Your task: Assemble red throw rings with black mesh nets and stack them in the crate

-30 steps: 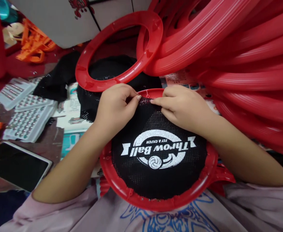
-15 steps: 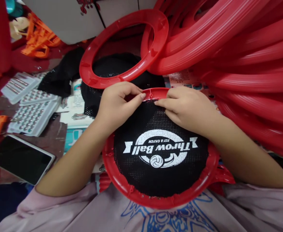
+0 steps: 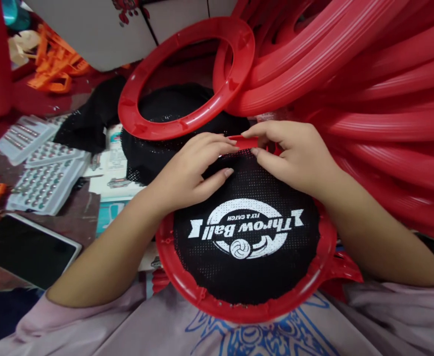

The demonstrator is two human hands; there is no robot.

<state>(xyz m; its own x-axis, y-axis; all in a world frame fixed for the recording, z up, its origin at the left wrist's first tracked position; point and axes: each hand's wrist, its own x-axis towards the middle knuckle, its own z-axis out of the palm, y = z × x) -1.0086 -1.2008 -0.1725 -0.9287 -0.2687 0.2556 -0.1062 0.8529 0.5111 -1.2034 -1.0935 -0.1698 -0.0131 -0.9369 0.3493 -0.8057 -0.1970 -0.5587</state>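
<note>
A red plastic ring [image 3: 254,314] lies against my lap, with a black mesh disc [image 3: 239,282] set inside it. White "Throw Ball" lettering shows upside down on the mesh. Over the far left edge, my left hand [image 3: 189,173] stretches its fingers onto the rim, its thumb apart above the mesh. My right hand [image 3: 294,155] pinches the far rim between thumb and forefinger, the thumb at the mesh edge. Part of the far rim is covered by my hands.
A loose red ring [image 3: 135,111] rests on black mesh pieces [image 3: 138,158] beyond my hands. Many red rings [image 3: 380,128] are piled right. To the left are clear parts cases [image 3: 49,183], a phone [image 3: 27,252] and orange plastic parts [image 3: 55,64].
My left thumb has come off the rim and back over the mesh. My right hand has risen slightly, its forefinger now on top of the far rim. The mesh stays in the ring.
</note>
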